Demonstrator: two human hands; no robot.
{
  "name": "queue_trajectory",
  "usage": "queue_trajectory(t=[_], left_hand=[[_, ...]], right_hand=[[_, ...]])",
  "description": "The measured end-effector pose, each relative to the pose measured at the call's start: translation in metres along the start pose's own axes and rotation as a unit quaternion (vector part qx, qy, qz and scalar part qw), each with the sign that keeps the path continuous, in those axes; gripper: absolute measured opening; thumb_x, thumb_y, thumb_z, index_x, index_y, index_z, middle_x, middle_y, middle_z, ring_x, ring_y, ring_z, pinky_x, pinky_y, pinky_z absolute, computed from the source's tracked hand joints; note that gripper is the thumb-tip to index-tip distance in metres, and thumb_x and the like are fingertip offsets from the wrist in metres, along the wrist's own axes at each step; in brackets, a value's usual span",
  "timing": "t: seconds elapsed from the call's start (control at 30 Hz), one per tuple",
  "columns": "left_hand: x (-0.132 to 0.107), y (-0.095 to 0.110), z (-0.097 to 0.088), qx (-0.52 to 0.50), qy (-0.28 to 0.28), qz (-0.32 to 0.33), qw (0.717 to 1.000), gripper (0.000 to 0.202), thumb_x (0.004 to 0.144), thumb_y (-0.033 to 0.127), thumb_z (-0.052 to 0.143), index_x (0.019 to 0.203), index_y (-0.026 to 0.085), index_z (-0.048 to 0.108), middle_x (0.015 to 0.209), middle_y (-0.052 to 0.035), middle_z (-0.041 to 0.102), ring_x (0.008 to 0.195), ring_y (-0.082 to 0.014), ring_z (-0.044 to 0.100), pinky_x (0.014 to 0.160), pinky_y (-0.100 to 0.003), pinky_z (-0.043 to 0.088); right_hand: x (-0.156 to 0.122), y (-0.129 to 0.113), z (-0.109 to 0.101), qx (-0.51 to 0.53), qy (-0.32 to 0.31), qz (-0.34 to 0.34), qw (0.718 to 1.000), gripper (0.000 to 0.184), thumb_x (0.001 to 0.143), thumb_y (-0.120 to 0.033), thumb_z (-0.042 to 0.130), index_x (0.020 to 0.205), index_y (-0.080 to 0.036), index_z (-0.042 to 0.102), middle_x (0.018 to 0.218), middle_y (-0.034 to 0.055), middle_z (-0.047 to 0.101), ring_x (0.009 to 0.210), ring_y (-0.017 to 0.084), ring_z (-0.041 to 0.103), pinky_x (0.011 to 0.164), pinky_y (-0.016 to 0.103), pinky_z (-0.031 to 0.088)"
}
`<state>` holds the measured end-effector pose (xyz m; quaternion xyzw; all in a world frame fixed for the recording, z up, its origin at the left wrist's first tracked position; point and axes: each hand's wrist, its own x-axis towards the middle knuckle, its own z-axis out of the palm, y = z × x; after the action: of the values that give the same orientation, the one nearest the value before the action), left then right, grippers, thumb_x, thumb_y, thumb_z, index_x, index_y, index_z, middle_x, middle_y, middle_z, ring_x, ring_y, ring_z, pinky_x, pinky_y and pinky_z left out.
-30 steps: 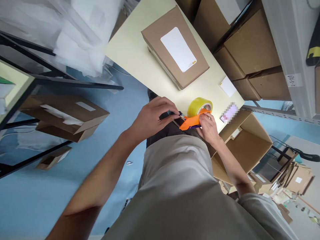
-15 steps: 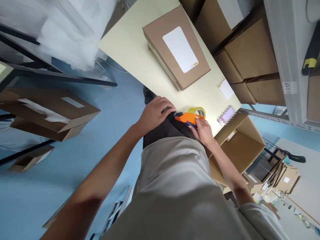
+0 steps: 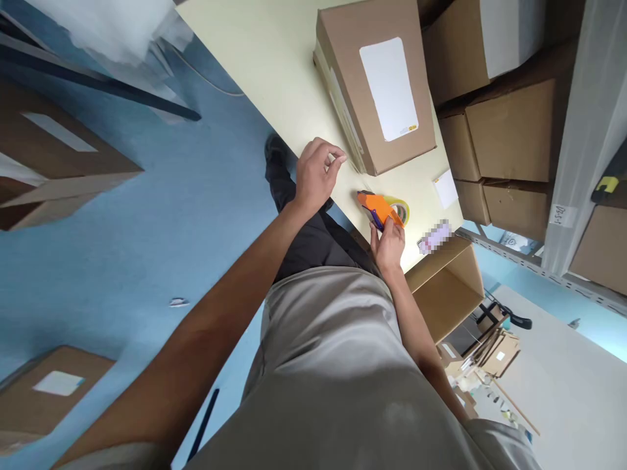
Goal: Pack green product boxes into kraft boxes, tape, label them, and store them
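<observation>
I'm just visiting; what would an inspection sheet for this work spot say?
Surface: pale table, bearing a brown box with a white label.
Job's things: orange dispenser with a yellow tape roll against it.
Clutter: white card and blurred-out flat item.
Hands: right hand holds the orange dispenser; left hand has thumb and fingertips nearly meeting near the brown box, anything between them unclear.
Cables: thin cord at upper left.
Surroundings: shelf with cartons, open carton, white plastic.

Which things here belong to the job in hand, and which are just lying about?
Likely in use: orange tape dispenser with yellow roll, in right hand; labelled carton near left hand.

Seemingly lying about: white card; open box; shelved cartons.
</observation>
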<state>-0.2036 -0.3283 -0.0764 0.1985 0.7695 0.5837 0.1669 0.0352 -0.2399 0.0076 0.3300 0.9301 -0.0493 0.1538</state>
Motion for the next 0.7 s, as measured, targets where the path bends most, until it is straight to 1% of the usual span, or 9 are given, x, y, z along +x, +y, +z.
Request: queue_trajectory(t=[0.1, 0.17, 0.3, 0.37, 0.47, 0.53, 0.63, 0.7], left_hand=[[0.003, -0.005, 0.004, -0.021, 0.013, -0.002, 1.000, 0.037, 0.111, 0.062, 0.067, 0.100, 0.027, 0.070, 0.098, -0.0061, 0.070, 0.094, -0.0241, 0.069, 0.097, -0.041, 0.060], [0.004, -0.009, 0.007, -0.027, 0.022, 0.005, 0.999, 0.044, 0.109, 0.069, 0.067, 0.099, 0.027, 0.071, 0.098, -0.0060, 0.070, 0.092, -0.0235, 0.070, 0.096, -0.043, 0.061], [0.010, -0.014, 0.014, -0.021, 0.028, 0.032, 0.999, 0.064, 0.108, 0.086, 0.048, 0.099, 0.026, 0.069, 0.101, -0.0057, 0.069, 0.088, -0.0208, 0.067, 0.093, -0.047, 0.061], [0.014, -0.015, 0.017, -0.017, 0.019, 0.029, 0.999, 0.069, 0.107, 0.091, 0.041, 0.100, 0.028, 0.066, 0.098, -0.0046, 0.067, 0.091, -0.0205, 0.065, 0.097, -0.049, 0.060], [0.019, -0.014, 0.021, -0.021, 0.008, 0.009, 1.000, 0.066, 0.107, 0.091, 0.038, 0.101, 0.031, 0.065, 0.093, -0.0044, 0.065, 0.105, -0.0221, 0.064, 0.108, -0.050, 0.056], [0.021, -0.014, 0.024, -0.029, 0.007, 0.009, 1.000, 0.063, 0.108, 0.089, 0.041, 0.103, 0.031, 0.066, 0.095, -0.0050, 0.066, 0.110, -0.0229, 0.065, 0.111, -0.050, 0.054], [0.025, -0.015, 0.027, -0.040, 0.008, 0.028, 0.999, 0.059, 0.109, 0.085, 0.049, 0.104, 0.030, 0.070, 0.102, -0.0057, 0.070, 0.103, -0.0232, 0.067, 0.105, -0.048, 0.056], [0.028, -0.016, 0.027, -0.037, 0.013, 0.038, 0.999, 0.052, 0.109, 0.079, 0.058, 0.102, 0.030, 0.074, 0.103, -0.0060, 0.072, 0.098, -0.0239, 0.068, 0.101, -0.047, 0.057]], right_hand=[[0.003, -0.001, 0.004, -0.013, 0.026, -0.005, 1.000, 0.046, 0.121, -0.044, 0.046, 0.144, -0.007, 0.062, 0.116, 0.0257, 0.080, 0.113, 0.036, 0.078, 0.108, 0.053, 0.062], [0.005, -0.002, 0.007, -0.013, 0.041, -0.007, 0.999, 0.045, 0.122, -0.042, 0.044, 0.144, -0.007, 0.061, 0.113, 0.0246, 0.081, 0.110, 0.035, 0.079, 0.108, 0.053, 0.062], [0.010, -0.005, 0.009, -0.033, 0.019, 0.001, 0.999, 0.043, 0.122, -0.040, 0.046, 0.142, -0.006, 0.062, 0.105, 0.0214, 0.081, 0.106, 0.033, 0.081, 0.109, 0.052, 0.062], [0.013, -0.006, 0.010, -0.040, 0.014, 0.009, 0.999, 0.043, 0.121, -0.041, 0.047, 0.142, -0.006, 0.062, 0.105, 0.0211, 0.081, 0.107, 0.034, 0.081, 0.109, 0.052, 0.062], [0.016, -0.005, 0.012, -0.028, 0.032, 0.011, 0.999, 0.044, 0.122, -0.044, 0.043, 0.140, -0.008, 0.062, 0.102, 0.0199, 0.081, 0.104, 0.034, 0.081, 0.108, 0.054, 0.063], [0.018, -0.004, 0.014, -0.015, 0.047, 0.008, 0.999, 0.045, 0.123, -0.046, 0.041, 0.136, -0.009, 0.062, 0.100, 0.0193, 0.081, 0.101, 0.034, 0.080, 0.107, 0.055, 0.063], [0.019, -0.003, 0.017, -0.006, 0.054, 0.012, 0.998, 0.045, 0.123, -0.046, 0.040, 0.136, -0.009, 0.062, 0.100, 0.0199, 0.082, 0.101, 0.033, 0.080, 0.108, 0.056, 0.063], [0.018, -0.004, 0.018, -0.004, 0.048, 0.019, 0.999, 0.044, 0.123, -0.045, 0.040, 0.137, -0.009, 0.060, 0.102, 0.0211, 0.082, 0.104, 0.034, 0.080, 0.109, 0.056, 0.062]])
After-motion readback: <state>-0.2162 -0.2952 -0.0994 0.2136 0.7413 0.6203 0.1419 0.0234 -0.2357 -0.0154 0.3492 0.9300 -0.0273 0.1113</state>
